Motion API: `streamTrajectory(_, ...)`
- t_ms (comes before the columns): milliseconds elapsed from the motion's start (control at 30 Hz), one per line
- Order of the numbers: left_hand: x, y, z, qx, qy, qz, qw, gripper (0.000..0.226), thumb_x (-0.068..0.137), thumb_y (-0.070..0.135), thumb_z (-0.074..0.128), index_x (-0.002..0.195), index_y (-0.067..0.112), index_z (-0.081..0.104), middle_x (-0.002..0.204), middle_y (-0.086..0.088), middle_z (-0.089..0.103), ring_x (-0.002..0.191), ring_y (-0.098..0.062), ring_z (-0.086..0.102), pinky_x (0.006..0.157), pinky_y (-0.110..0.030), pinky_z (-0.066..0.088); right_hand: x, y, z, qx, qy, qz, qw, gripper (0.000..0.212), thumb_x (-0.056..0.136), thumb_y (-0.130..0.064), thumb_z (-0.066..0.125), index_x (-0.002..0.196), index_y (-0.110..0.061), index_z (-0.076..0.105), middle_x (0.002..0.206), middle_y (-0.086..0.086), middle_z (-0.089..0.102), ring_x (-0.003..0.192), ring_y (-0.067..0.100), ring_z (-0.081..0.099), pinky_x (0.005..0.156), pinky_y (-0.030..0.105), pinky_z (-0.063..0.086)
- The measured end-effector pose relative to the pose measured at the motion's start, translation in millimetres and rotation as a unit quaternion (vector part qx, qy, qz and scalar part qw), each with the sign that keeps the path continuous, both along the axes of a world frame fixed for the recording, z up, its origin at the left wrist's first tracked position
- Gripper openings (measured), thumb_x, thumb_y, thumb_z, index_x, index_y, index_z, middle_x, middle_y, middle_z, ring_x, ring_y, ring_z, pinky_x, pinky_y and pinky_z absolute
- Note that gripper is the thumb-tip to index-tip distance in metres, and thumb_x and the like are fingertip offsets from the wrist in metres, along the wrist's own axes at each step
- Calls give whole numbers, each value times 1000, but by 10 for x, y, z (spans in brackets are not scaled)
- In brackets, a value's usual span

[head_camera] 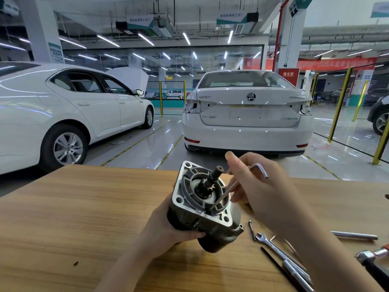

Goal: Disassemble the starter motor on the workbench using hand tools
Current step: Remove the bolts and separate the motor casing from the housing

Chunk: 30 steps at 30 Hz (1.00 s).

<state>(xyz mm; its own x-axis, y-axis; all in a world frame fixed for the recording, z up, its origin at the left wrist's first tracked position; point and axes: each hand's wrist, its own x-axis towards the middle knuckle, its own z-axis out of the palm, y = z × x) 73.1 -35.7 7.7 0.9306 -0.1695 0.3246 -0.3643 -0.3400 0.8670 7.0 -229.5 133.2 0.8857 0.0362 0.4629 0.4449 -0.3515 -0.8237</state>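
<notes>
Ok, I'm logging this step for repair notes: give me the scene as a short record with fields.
Left hand: grips the starter motor by its body
Right hand: holds the hex key, its tip at a screw on the motor's front face
Workbench: loose bolt, spanner and metal rod lying to the right

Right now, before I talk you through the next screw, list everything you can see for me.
starter motor: one, silver and black, tilted over the workbench
hex key: one, silver, tip at a screw on the motor's face
long bolt: one, dark, workbench, right of motor
open-end wrench: one, silver, beside bolt
rod: one, silver, workbench far right
hammer: one, chrome head, right edge
cars: two, white, beyond workbench
left hand: one, bare, grips motor
right hand: one, bare, holds hex key
</notes>
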Motion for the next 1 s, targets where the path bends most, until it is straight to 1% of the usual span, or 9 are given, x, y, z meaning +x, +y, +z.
streamTrajectory(133, -9, 1, -1, -5, -1, -7, 1000, 73, 40, 45, 88, 106, 37, 59, 107, 22, 66, 100, 8, 58, 73, 0, 44, -11, -34, 36, 2, -23, -3, 1000, 50, 56, -70, 50, 72, -24, 59, 66, -9, 69, 58, 8, 65, 62, 35, 56)
streamTrajectory(267, -12, 0, 12, -1, -4, -10, 1000, 74, 42, 44, 88, 108, 40, 57, 109, 20, 66, 102, 6, 58, 75, -6, 47, -32, -55, 36, -45, -53, -46, 997, 53, 58, -76, 41, 67, -26, 56, 67, -14, 64, 56, 3, 58, 55, 18, 42)
streamTrajectory(333, -12, 0, 13, 1, -4, -11, 1000, 75, 41, 46, 88, 110, 38, 57, 110, 19, 66, 103, 5, 58, 80, -12, 44, -44, -77, 35, -100, -56, -67, 991, 60, 60, -79, 32, 63, -24, 54, 58, -9, 58, 56, 5, 53, 55, 20, 38)
streamTrajectory(400, -13, 0, 11, 3, -6, -10, 1000, 76, 41, 48, 87, 110, 38, 57, 110, 20, 65, 103, 6, 58, 81, -12, 43, -58, -95, 44, -117, -40, -56, 991, 60, 60, -79, 35, 62, -22, 55, 51, -10, 54, 50, 6, 48, 54, 25, 37)
streamTrajectory(567, -21, -3, 17, 4, -12, -8, 1000, 75, 41, 49, 87, 109, 38, 57, 110, 20, 66, 103, 5, 58, 82, -14, 43, -89, -128, 128, -79, 4, 6, 997, 48, 47, -68, 55, 65, -23, 59, 51, -10, 63, 44, 1, 55, 56, 31, 50)
streamTrajectory(700, -31, -2, 26, 7, -12, -12, 1000, 76, 42, 49, 87, 110, 36, 57, 111, 20, 65, 104, 5, 58, 80, -12, 45, -95, -171, 181, -32, -22, 13, 999, 41, 48, -60, 62, 65, -22, 62, 51, -10, 64, 40, -1, 49, 53, 26, 43)
streamTrajectory(800, -37, 0, 25, 7, -13, -15, 1000, 74, 43, 45, 87, 110, 37, 57, 111, 20, 65, 104, 6, 57, 77, -5, 46, -101, -146, 182, -9, -31, 22, 999, 36, 49, -61, 60, 70, -32, 64, 51, -9, 63, 39, 0, 48, 52, 25, 42)
streamTrajectory(900, -40, -3, 25, 3, -14, -9, 1000, 74, 43, 43, 88, 110, 36, 58, 109, 20, 66, 103, 6, 58, 76, -1, 44, -95, -87, 141, 11, -38, 26, 999, 25, 61, -54, 63, 72, -32, 66, 52, -5, 62, 41, 5, 46, 51, 29, 43)
streamTrajectory(1000, -39, -8, 25, 2, -13, -6, 1000, 73, 42, 43, 88, 109, 37, 58, 108, 21, 66, 102, 7, 58, 75, 0, 44, -66, -35, 98, 34, -62, 19, 997, 12, 78, -37, 61, 68, -34, 67, 49, -6, 60, 39, 3, 45, 45, 17, 41)
